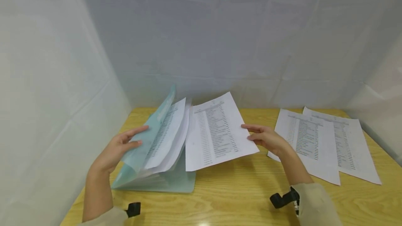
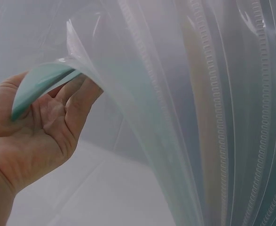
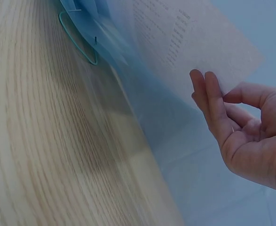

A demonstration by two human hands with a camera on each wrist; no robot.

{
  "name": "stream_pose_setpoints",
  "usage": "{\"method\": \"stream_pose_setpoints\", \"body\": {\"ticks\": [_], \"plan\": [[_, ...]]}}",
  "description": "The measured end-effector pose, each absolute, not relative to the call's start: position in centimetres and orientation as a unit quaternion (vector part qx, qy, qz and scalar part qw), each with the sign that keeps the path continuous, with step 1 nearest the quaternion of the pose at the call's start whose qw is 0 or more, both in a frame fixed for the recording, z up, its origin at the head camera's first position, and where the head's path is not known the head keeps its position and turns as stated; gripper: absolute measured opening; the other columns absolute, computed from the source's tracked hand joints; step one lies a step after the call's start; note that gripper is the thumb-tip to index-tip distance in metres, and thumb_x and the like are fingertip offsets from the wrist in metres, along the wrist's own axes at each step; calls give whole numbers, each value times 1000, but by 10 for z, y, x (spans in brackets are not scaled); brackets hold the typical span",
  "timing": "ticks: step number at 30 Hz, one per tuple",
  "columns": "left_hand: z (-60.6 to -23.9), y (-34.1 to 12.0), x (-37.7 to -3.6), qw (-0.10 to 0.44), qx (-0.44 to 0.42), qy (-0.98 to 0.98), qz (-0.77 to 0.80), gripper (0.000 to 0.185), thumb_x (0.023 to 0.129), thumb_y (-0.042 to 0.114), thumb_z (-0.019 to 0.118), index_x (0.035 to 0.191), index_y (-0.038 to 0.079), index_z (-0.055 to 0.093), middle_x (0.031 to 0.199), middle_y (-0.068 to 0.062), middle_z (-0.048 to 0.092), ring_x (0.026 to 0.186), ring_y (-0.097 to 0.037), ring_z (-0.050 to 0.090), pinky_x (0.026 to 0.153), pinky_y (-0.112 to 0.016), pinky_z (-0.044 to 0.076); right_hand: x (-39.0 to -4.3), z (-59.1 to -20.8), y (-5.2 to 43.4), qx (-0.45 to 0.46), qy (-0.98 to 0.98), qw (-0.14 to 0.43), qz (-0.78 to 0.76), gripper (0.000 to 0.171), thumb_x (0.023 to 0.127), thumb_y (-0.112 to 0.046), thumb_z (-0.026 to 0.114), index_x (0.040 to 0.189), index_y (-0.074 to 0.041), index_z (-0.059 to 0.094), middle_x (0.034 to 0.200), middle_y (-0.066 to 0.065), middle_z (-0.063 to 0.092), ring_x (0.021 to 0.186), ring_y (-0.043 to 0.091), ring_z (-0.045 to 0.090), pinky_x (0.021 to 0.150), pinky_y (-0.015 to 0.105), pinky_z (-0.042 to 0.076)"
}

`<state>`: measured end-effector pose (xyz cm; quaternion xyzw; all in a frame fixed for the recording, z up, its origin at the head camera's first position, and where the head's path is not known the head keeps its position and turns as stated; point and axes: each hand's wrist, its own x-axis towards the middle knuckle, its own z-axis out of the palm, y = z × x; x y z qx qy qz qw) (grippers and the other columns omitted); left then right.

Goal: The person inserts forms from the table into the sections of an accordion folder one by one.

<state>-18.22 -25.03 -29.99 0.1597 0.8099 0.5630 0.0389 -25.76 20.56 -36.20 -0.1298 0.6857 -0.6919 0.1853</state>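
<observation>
A translucent teal file folder (image 1: 185, 182) with clear inner pockets (image 2: 208, 117) stands spread open on the left of the table. My left hand (image 1: 116, 147) grips its raised front cover (image 1: 138, 151), whose edge curls into the palm (image 2: 43, 117) in the left wrist view. Printed sheets (image 1: 168, 132) show inside the folder, behind that cover. To the right of them, my right hand (image 1: 267, 138) pinches the right edge of a printed sheet (image 1: 216, 135) between thumb and fingers. This sheet is tilted up beside the folder's pockets, its lower right corner raised over the table.
Two more printed sheets (image 1: 309, 142) lie overlapping on the right of the wooden table (image 1: 232, 198). A green elastic loop (image 3: 76, 40) hangs from the folder in the right wrist view. Pale sheeting (image 1: 220, 44) closes off the back and sides.
</observation>
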Motion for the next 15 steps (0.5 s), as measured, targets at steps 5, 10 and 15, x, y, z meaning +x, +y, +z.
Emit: {"method": "stream_pose_setpoints", "body": {"ticks": [5, 10, 15], "plan": [[-300, -250, -182, 39, 160, 810, 563, 47, 94, 16, 54, 136, 1, 42, 145, -15, 27, 134, -30, 12, 100, -58, 14, -254, -360, 197, -123, 678, 180, -702, 53, 86, 4, 57, 136, 5, 39, 137, 21, 37, 98, 19, 57, 80, 31, 48], [-300, -250, -183, 38, 161, 810, 563, 47, 94, 16, 54, 136, 0, 41, 145, -16, 27, 134, -31, 10, 100, -59, 12, -247, -359, 187, -123, 678, 167, -705, 50, 86, 7, 55, 134, 7, 41, 128, 23, 46, 97, 22, 58, 78, 31, 49], [-300, -249, -182, 38, 161, 808, 565, 47, 93, 15, 55, 136, 0, 41, 145, -16, 28, 134, -30, 11, 100, -59, 12, -241, -358, 177, -125, 681, 147, -707, 48, 87, 8, 52, 133, 9, 41, 132, 24, 42, 97, 21, 56, 77, 29, 48]]}}
